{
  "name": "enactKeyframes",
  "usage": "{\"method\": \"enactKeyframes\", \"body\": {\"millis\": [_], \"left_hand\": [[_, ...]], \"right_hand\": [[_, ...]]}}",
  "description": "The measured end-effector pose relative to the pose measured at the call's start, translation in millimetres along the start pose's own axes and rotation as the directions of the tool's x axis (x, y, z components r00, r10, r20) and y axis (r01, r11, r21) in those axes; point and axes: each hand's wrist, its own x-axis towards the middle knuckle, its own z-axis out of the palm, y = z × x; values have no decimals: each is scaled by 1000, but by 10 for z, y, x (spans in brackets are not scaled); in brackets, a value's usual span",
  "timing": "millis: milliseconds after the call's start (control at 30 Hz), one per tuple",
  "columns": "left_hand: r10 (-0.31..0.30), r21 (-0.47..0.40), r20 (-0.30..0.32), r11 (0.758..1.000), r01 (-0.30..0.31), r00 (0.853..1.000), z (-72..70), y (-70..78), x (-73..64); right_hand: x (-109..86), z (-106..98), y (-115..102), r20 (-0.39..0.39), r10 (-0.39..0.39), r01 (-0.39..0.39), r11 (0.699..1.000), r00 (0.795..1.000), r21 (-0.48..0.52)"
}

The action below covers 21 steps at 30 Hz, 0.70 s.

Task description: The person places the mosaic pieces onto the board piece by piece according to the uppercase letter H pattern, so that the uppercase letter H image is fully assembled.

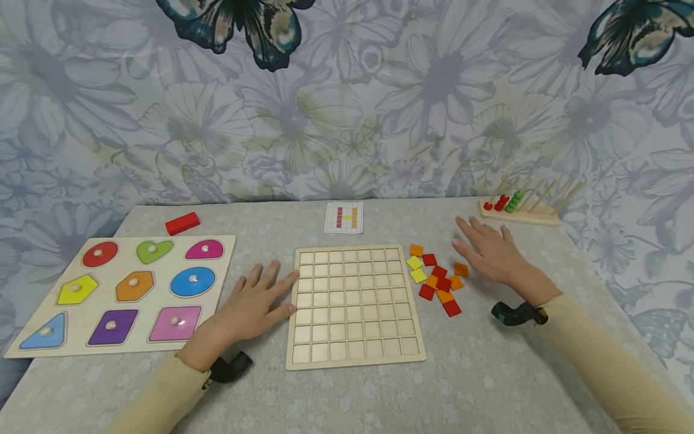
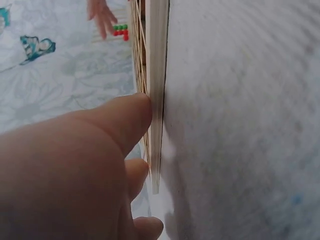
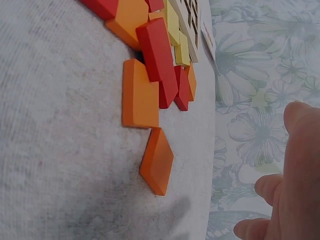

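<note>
A wooden grid board (image 1: 355, 297) with square cells lies flat in the middle of the table. My left hand (image 1: 245, 310) is spread at its left side, and in the left wrist view the thumb (image 2: 135, 112) touches the board's edge (image 2: 158, 100). To the right of the board is a loose cluster of small square tiles, including red tiles (image 1: 452, 308), orange tiles (image 1: 461, 269) and yellow tiles (image 1: 418, 275). Beyond them to the right, my right hand (image 1: 490, 253) is held with fingers extended, gripping nothing. In the right wrist view it is apart from the nearest orange tile (image 3: 159, 162).
A shape puzzle board (image 1: 143, 316) with knobbed pieces lies at the left, with a red block (image 1: 182, 223) behind it. A small pattern card (image 1: 344, 217) lies behind the grid. At the back right stands a pegged bead counter (image 1: 523, 216). Patterned fabric (image 1: 336, 120) hangs behind the table.
</note>
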Motion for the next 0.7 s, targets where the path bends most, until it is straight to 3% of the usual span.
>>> {"method": "enactKeyframes", "body": {"millis": [367,700], "left_hand": [[36,-26,-27,999,-37,999,63,-91,27],[38,-32,-33,999,-39,999,67,-85,32]], "right_hand": [[-23,-20,19,-23,-22,22,1000,999,11],[-38,24,33,-44,-47,48,999,998,3]]}}
